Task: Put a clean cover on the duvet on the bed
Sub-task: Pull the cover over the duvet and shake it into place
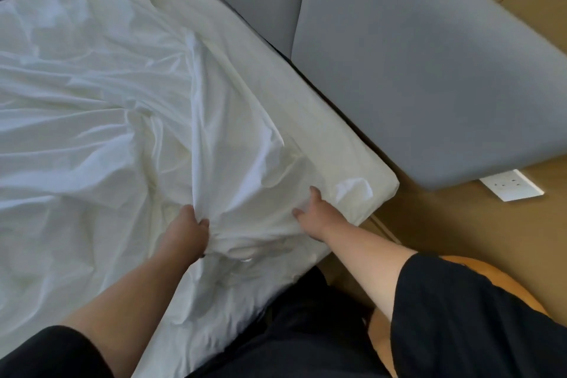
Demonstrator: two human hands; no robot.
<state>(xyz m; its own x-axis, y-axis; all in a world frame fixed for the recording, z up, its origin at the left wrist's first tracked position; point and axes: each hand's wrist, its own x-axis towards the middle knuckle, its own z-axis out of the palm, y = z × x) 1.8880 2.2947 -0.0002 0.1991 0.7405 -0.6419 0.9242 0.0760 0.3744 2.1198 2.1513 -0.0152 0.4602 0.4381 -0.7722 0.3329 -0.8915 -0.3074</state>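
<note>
The fingers of my left hand [187, 228] were curled tight round a gathered ridge of the crumpled white cotton duvet cover [101, 107], thumb and knuckles bunching the cloth near the bed's corner. My right hand [310, 209] lay beside it, thumb up and the fingers reaching under a fold of the same cloth; I could not tell whether they were pinching it or only pressing, since the fabric hid their tips. The gathered ridge ran away from my left hand toward the top of the view, and the creases fanned out leftward from it. The cover's long axis ran diagonally, from the near corner up and left, along the bed's edge. It lay spread over the white mattress [346, 159], whose rounded corner showed bare just beyond my right hand. Past that edge stood two grey padded headboard panels [414, 77] against a tan wall with a white socket plate [511, 186]. Black sleeves [460, 310] covered both upper arms.
</note>
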